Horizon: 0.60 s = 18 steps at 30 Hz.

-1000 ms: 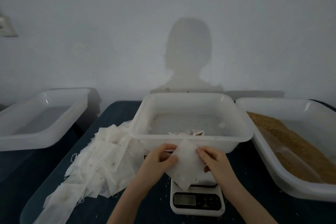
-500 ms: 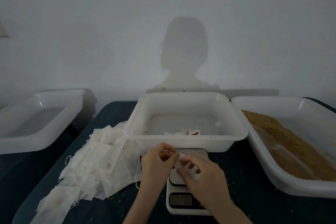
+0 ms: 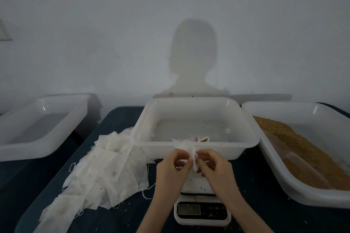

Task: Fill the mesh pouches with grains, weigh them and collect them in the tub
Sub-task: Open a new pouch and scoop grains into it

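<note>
beyond the hands sits the middle tub [image 3: 195,144], its near wall just past the fingertips; a few filled pouches [image 3: 197,139] lie inside against that wall. to the left of the left hand [image 3: 173,169] a loose heap of flat pouches [image 3: 106,168] spreads over the dark table [image 3: 121,119] and butts against the tub's left corner. farther left stands another tub [image 3: 37,128]. to the right of the right hand [image 3: 214,168] a long tub [image 3: 303,157] holds brown grain [image 3: 306,149], banked toward its far side. under both hands is the scale [image 3: 201,210], its platform partly hidden by the wrists and its display toward the person (reading too dim to make out). stray grains dot the table around it.

both hands pinch one white pouch [image 3: 192,154] between curled fingers and thumbs, held just above the scale and right in front of the tub wall. it is bunched up, so its long axis cannot be told; the gathered part stands roughly upright between the two hands.
</note>
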Each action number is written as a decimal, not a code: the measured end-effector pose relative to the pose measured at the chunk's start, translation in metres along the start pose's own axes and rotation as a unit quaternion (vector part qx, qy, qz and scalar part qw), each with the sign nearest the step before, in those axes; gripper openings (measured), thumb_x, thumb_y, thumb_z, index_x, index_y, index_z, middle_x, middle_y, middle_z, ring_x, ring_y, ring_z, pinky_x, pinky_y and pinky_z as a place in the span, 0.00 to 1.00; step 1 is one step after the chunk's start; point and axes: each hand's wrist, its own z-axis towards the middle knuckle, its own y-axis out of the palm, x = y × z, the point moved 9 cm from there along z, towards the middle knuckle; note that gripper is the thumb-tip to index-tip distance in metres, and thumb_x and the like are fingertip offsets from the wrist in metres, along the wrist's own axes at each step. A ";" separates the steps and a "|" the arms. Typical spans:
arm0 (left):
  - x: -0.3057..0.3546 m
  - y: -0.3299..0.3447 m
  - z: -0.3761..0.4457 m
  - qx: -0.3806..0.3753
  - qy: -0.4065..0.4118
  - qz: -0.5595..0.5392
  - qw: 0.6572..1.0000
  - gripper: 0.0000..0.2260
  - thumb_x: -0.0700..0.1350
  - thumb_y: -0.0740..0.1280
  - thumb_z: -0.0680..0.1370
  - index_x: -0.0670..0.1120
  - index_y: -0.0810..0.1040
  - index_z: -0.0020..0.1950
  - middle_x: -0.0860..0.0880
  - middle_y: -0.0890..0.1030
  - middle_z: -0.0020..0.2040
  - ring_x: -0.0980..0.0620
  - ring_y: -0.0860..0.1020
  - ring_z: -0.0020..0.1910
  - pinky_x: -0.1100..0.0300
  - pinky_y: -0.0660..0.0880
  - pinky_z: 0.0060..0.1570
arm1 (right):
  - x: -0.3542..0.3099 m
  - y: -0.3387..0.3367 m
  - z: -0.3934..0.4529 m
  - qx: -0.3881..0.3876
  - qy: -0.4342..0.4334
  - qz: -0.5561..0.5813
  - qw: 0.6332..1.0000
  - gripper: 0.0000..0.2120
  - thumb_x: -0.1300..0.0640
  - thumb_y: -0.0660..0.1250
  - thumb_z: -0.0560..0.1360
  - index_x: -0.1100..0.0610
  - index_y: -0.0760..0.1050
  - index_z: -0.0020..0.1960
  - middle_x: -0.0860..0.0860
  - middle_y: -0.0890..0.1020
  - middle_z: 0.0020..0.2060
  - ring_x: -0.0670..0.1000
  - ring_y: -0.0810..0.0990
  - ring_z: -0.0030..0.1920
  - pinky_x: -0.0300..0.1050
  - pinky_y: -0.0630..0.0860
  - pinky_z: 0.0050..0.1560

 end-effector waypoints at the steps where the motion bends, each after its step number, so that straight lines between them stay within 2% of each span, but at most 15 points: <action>1: 0.002 0.000 -0.001 0.002 0.007 0.032 0.999 0.04 0.46 0.71 0.74 0.55 0.79 0.43 0.58 0.82 0.38 0.64 0.79 0.40 0.73 0.73 0.40 | 0.002 0.000 0.000 -0.003 0.011 0.014 1.000 0.06 0.60 0.70 0.75 0.49 0.77 0.45 0.44 0.84 0.38 0.44 0.82 0.35 0.34 0.77 0.35; 3: 0.004 -0.004 -0.002 0.019 0.020 0.089 0.996 0.07 0.46 0.70 0.75 0.57 0.77 0.40 0.59 0.81 0.36 0.67 0.77 0.40 0.75 0.71 0.40 | 0.002 -0.002 -0.001 0.004 0.015 0.002 1.000 0.07 0.61 0.70 0.74 0.50 0.75 0.44 0.47 0.82 0.36 0.46 0.81 0.34 0.36 0.77 0.34; 5: 0.011 -0.008 -0.002 0.047 0.035 0.124 0.991 0.09 0.45 0.69 0.75 0.57 0.74 0.39 0.59 0.79 0.34 0.67 0.76 0.40 0.75 0.70 0.39 | -0.004 -0.007 -0.003 0.021 -0.029 -0.120 0.992 0.08 0.59 0.69 0.75 0.50 0.73 0.41 0.44 0.79 0.36 0.44 0.78 0.34 0.36 0.75 0.34; 7: 0.017 -0.009 -0.003 0.058 0.052 0.152 0.985 0.08 0.44 0.68 0.76 0.55 0.73 0.39 0.58 0.77 0.32 0.63 0.76 0.35 0.73 0.71 0.37 | -0.019 -0.003 -0.009 0.023 -0.114 -0.280 0.953 0.06 0.59 0.69 0.74 0.50 0.74 0.40 0.40 0.76 0.39 0.42 0.74 0.33 0.33 0.70 0.30; 9: 0.028 -0.005 -0.006 0.060 0.078 0.201 0.975 0.05 0.45 0.67 0.76 0.53 0.74 0.42 0.57 0.75 0.30 0.60 0.74 0.30 0.70 0.70 0.32 | -0.025 0.004 -0.013 0.004 -0.139 -0.338 0.931 0.06 0.61 0.70 0.72 0.51 0.78 0.40 0.42 0.76 0.41 0.42 0.74 0.32 0.33 0.69 0.27; 11: 0.042 -0.001 -0.012 0.067 0.121 0.264 0.954 0.05 0.44 0.71 0.73 0.50 0.76 0.43 0.57 0.71 0.28 0.60 0.69 0.26 0.70 0.65 0.26 | -0.027 0.003 -0.014 0.017 -0.128 -0.361 0.924 0.06 0.61 0.72 0.72 0.52 0.78 0.39 0.43 0.77 0.38 0.42 0.73 0.29 0.31 0.65 0.25; 13: 0.056 0.004 -0.018 0.081 0.178 0.314 0.929 0.11 0.41 0.78 0.64 0.48 0.77 0.38 0.56 0.71 0.25 0.61 0.67 0.23 0.71 0.62 0.23 | -0.026 -0.002 -0.013 0.032 -0.105 -0.361 0.926 0.08 0.59 0.70 0.73 0.51 0.74 0.38 0.42 0.75 0.35 0.41 0.71 0.28 0.28 0.62 0.26; 15: 0.066 0.008 -0.022 0.094 0.203 0.352 0.909 0.15 0.41 0.81 0.57 0.49 0.76 0.33 0.55 0.71 0.23 0.60 0.68 0.21 0.70 0.62 0.21 | -0.024 -0.003 -0.012 0.034 -0.084 -0.345 0.934 0.07 0.57 0.67 0.74 0.47 0.72 0.41 0.40 0.74 0.36 0.39 0.70 0.30 0.28 0.62 0.28; 17: 0.068 0.009 -0.023 0.102 0.203 0.355 0.907 0.15 0.42 0.81 0.58 0.49 0.75 0.32 0.55 0.71 0.23 0.60 0.69 0.21 0.69 0.63 0.20 | -0.027 -0.006 -0.012 0.047 -0.096 -0.327 0.939 0.06 0.56 0.67 0.75 0.48 0.76 0.41 0.39 0.74 0.35 0.38 0.69 0.30 0.27 0.61 0.28; 18: 0.066 0.008 -0.023 0.104 0.197 0.349 0.910 0.14 0.41 0.80 0.60 0.49 0.74 0.32 0.55 0.71 0.24 0.59 0.69 0.22 0.69 0.64 0.20 | -0.027 -0.006 -0.011 0.045 -0.102 -0.332 0.937 0.09 0.54 0.67 0.76 0.48 0.75 0.38 0.39 0.73 0.33 0.39 0.68 0.29 0.27 0.61 0.28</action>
